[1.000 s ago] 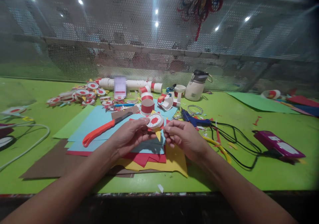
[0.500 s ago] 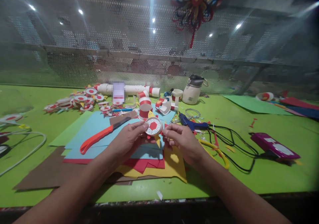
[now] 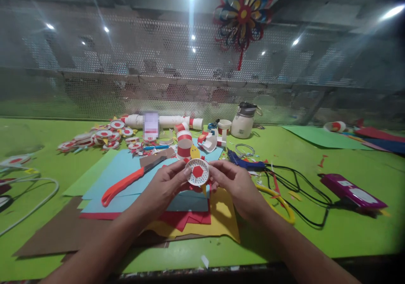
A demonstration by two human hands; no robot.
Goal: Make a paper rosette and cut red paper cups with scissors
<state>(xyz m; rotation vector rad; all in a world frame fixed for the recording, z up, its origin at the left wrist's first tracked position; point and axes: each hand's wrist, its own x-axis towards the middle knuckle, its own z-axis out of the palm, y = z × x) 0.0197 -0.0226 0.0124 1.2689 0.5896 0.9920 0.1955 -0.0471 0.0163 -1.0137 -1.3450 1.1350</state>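
A small paper turtle [image 3: 198,171] is held between both hands over the stacked coloured paper. Its round white dotted shell carries a red hexagon, with a yellow head pointing away from me, red legs and a yellow tail. My left hand [image 3: 172,176] is closed on the shell's left side, thumb on the rim. My right hand [image 3: 230,178] pinches the right side, fingertips partly hidden behind it. Just left of my left hand lies an orange-handled cutting tool [image 3: 126,183]. Beyond my right hand rests a blue glue gun [image 3: 247,162] with a black cord.
Similar paper turtles [image 3: 101,134] are piled at the back left. Red-banded paper cups [image 3: 184,143], a white bottle [image 3: 243,121] and a phone-like screen [image 3: 151,126] stand behind. Light blue sheets [image 3: 107,176] lie under my hands. A purple device [image 3: 351,190] and yellow loop [image 3: 280,204] lie right.
My right hand has closed in on the turtle's right edge. The turtle has turned slightly, and its yellow head now shows more fully. The whole view has shifted a little.
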